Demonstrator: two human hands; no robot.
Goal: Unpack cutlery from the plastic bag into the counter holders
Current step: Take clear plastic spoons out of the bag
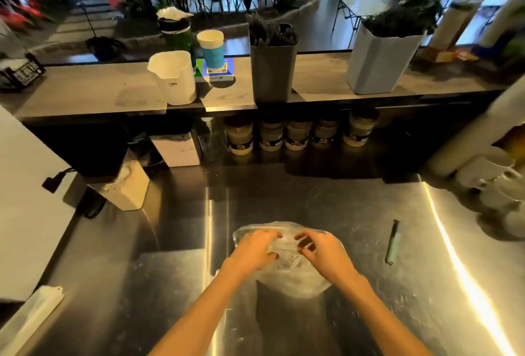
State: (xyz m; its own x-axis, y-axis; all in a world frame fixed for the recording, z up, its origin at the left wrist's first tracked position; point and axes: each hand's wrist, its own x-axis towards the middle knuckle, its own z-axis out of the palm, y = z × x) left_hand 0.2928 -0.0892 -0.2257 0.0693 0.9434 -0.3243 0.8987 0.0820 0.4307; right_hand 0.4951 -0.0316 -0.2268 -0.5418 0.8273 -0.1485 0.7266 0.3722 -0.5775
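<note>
A clear plastic bag [295, 279] lies on the steel worktop [176, 284] in front of me; its contents are too blurred to make out. My left hand [252, 250] and my right hand [324, 250] both rest on its top with fingers curled into the plastic, pinching it near the middle. On the raised counter behind stand a dark grey holder [272, 74] filled with black cutlery, a white holder [174, 77] to its left, and a pale grey holder [377, 63] with dark cutlery to its right.
A marker pen [393, 242] lies on the worktop right of the bag. A blue-sleeved paper cup [211, 49] stands between the white and dark holders. Several jars [295, 134] sit under the counter shelf. Stacked cups [494, 179] crowd the right edge; a box [127, 185] stands at left.
</note>
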